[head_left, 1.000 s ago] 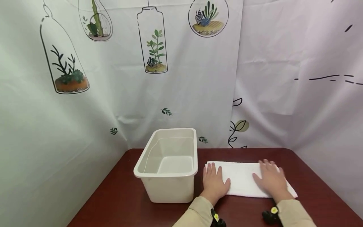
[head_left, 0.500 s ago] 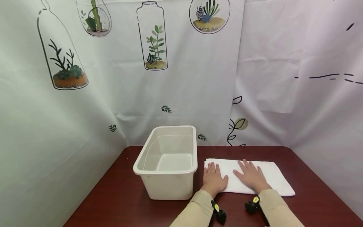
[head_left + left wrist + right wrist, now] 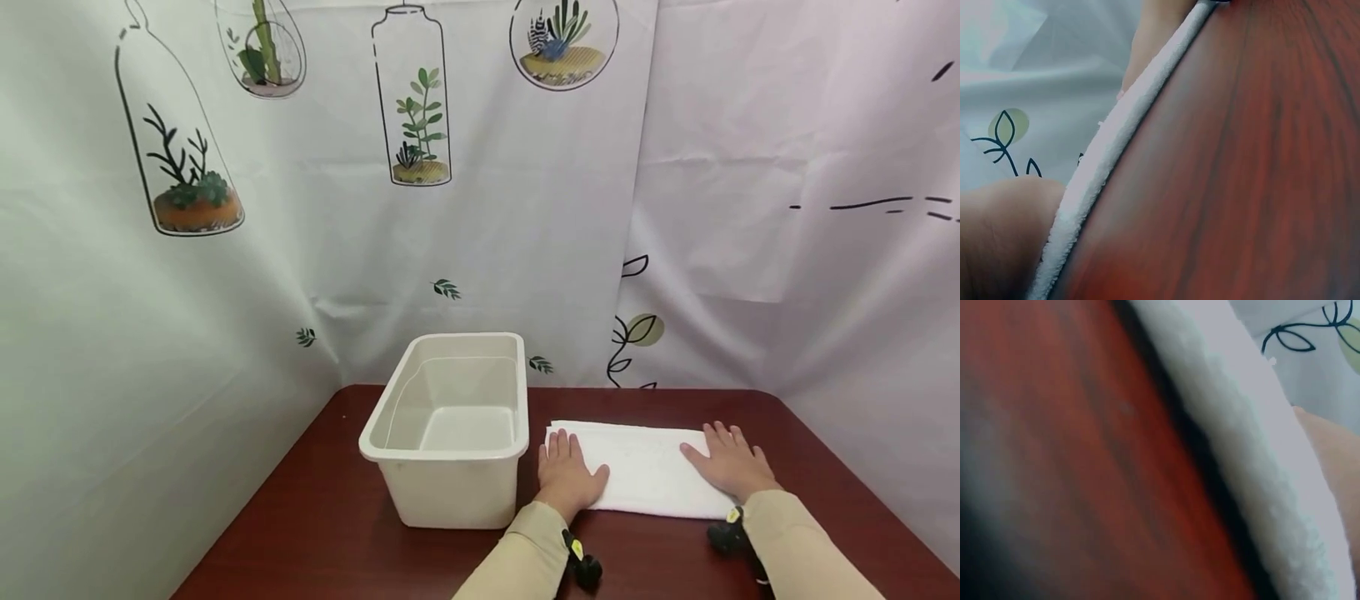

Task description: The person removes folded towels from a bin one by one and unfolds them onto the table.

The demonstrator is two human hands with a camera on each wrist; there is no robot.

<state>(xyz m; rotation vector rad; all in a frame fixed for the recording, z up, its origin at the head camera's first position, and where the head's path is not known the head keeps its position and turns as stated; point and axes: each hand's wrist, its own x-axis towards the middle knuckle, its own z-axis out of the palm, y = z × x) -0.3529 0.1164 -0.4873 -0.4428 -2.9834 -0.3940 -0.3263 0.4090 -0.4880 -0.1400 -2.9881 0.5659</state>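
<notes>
A folded white towel [image 3: 645, 471] lies flat on the dark red wooden table. My left hand [image 3: 567, 477] rests on the towel's left end, fingers straight and pointing away. On the right end lies my right hand [image 3: 733, 463], its fingers also straight and its thumb spread inward. Seen low in the left wrist view, the fluffy edge of the towel [image 3: 1100, 153] runs along the tabletop, with part of my left hand [image 3: 1007, 234] beside it. The right wrist view gives the towel's thick edge [image 3: 1241, 437] close up, a strip of skin at its right.
An off-white plastic tub [image 3: 447, 492] stands left of the towel, close to my left hand, with nothing visible inside. Behind the table [image 3: 315, 517] hangs a white cloth [image 3: 525, 250] printed with plants in glass jars.
My right hand slid left across the towel toward its middle, then back out to the right end. The left hand stayed on the left end. The camera's view shifted slightly.
</notes>
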